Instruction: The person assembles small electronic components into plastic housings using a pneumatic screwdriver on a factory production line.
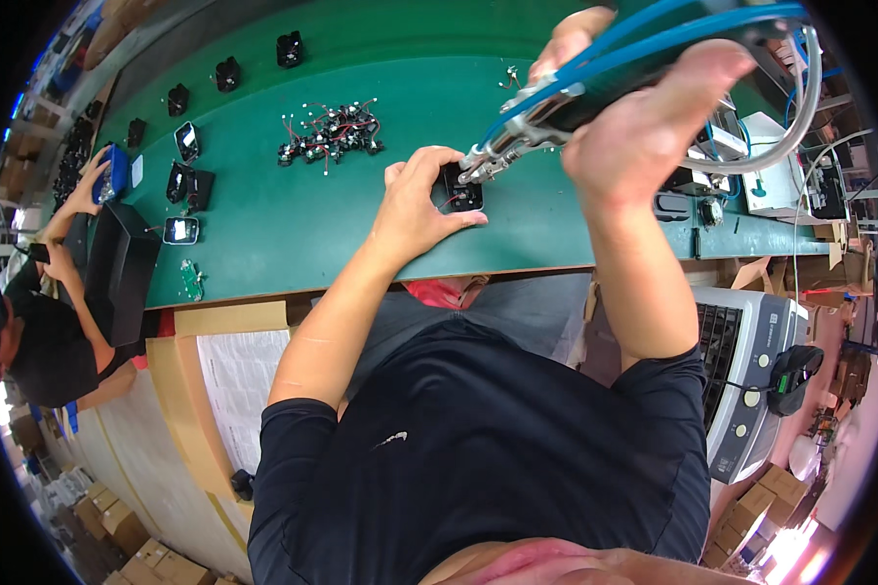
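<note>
My left hand [415, 210] curls around a small black housing [466, 198] on the green bench, thumb on its near side and fingers on its far side. In my right hand [629, 146] is a dark powered screwdriver with blue hoses, held at a slant. Its metal nose [493, 161] reaches down into the housing, where the tip's exact contact is hidden. Fingers [568, 44] show beyond the tool; whose they are is unclear. Farther left lies a pile of small black parts with red wires [332, 135].
Several black housings [227, 74] stand in a row at the far left, and open ones [181, 230] lie nearer. A green circuit board [192, 280] sits by the front edge. At left, another person's hand [90, 185] touches a blue bin [113, 174]. A thick hose [790, 146] loops at right.
</note>
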The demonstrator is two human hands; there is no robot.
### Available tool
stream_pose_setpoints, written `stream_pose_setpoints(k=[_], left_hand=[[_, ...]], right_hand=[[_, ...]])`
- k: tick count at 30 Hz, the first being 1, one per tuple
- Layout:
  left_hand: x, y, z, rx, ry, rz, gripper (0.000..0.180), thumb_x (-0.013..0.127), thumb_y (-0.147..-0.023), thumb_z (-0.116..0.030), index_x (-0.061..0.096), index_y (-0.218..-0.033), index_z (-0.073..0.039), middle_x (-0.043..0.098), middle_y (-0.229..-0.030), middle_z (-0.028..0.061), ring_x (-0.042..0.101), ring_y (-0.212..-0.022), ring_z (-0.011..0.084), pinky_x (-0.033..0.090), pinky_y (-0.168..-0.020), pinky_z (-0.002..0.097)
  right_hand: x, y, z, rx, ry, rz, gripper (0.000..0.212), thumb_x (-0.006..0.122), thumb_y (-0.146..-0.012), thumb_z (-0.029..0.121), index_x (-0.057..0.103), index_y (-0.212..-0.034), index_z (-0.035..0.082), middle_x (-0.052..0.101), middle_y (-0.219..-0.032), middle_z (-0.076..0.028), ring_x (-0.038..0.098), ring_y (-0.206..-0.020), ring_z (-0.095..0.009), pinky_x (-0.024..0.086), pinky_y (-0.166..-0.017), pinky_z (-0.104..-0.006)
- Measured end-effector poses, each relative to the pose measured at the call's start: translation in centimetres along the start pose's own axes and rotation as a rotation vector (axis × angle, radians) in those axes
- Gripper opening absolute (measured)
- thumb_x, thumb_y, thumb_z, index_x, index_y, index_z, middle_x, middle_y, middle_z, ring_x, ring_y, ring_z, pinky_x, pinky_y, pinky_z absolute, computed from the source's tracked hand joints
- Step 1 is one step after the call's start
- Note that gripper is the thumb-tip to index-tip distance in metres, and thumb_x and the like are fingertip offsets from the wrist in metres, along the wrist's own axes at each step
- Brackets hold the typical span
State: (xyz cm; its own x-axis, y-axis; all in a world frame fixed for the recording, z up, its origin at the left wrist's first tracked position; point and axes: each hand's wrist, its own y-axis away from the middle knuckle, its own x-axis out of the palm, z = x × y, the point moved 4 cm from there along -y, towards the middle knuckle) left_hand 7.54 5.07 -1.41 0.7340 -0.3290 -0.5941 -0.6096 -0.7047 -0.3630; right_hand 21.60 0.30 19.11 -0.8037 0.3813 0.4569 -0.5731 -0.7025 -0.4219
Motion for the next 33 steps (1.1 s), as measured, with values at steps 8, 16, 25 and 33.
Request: stream_pose_setpoints(k=[8,16,25,33], left_hand=[[0.4,0.1,0.3,0.099,0.006,-0.039,0.085,0.1,-0.056,-0.036,0.06,-0.126,-0.012,0.064,-0.124,0.0057,0.063,-0.114,0.0269,0.038,-0.095,0.0406],[0.6,0.1,0.8,0.087,0.021,0.001,0.088,0.1,-0.055,-0.036,0.059,-0.129,-0.012,0.064,-0.125,0.0057,0.063,-0.116,0.0268,0.039,-0.095,0.0413],[0.2,-0.2,0.8,0.088,0.029,0.014,0.089,0.098,-0.057,-0.038,0.058,-0.131,-0.011,0.064,-0.126,0.0073,0.062,-0.117,0.0282,0.04,-0.095,0.0409],[-2.0,-2.1,-1.2,0.1,-0.033,-0.01,0.089,0.096,-0.066,-0.029,0.054,-0.142,-0.009,0.058,-0.136,0.014,0.054,-0.127,0.0366,0.039,-0.108,0.0464]], right_hand=[[-3.4,1.6,-6.8,-0.128,0.117,0.177,0.075,0.035,-0.103,0.07,0.06,-0.096,0.001,0.063,-0.074,-0.007,0.058,-0.063,-0.014,0.048,-0.058,-0.0283],[-3.2,2.1,-7.3,-0.09,0.278,0.151,0.105,0.025,-0.09,0.091,0.051,-0.126,-0.004,0.06,-0.068,-0.009,0.058,-0.055,-0.016,0.046,-0.05,-0.0273],[-3.8,2.5,-8.8,-0.11,0.247,0.219,0.082,0.033,-0.098,0.077,0.053,-0.112,0.0,0.062,-0.076,-0.008,0.059,-0.062,-0.016,0.049,-0.057,-0.0288],[-4.0,-4.1,1.6,-0.227,0.194,0.029,0.055,0.047,-0.109,0.044,0.046,-0.142,0.0,0.067,-0.101,-0.015,0.061,-0.068,-0.016,0.052,-0.061,-0.0293]])
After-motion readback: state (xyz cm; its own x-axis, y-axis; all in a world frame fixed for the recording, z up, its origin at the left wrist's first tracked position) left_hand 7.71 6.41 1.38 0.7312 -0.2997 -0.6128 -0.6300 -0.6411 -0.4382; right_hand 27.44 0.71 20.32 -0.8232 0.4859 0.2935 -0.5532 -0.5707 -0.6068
